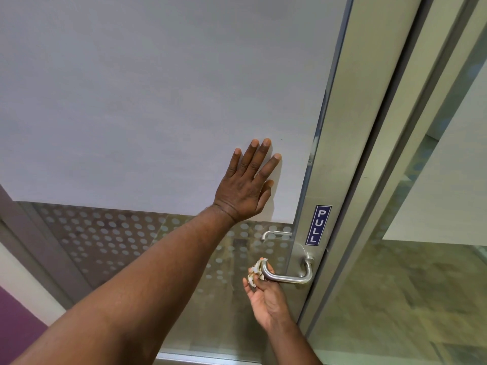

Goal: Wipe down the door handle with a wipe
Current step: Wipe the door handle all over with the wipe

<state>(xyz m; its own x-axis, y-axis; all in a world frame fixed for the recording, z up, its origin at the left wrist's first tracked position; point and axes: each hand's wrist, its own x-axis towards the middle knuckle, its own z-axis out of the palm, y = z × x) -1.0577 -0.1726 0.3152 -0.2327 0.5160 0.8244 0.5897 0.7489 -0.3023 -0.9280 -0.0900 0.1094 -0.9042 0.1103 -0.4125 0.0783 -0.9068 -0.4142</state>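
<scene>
At the left, the left hand is being pressed flat against the frosted panel of the glass door, its fingers spread wide and holding nothing, which is judged to be steadying the door. Lower and further right, a crumpled wipe is being pinched in the curled fingers of the right hand and held against the free end of the door handle. The wipe is judged to be light, soft and easily bunched, so a firm pinch with the fabric wrapped round the bar is being called for. The handle, a smooth metal lever fixed to the frame below the PULL sign, is judged to be rigid and slippery, and likely to swing down under pressure.
</scene>
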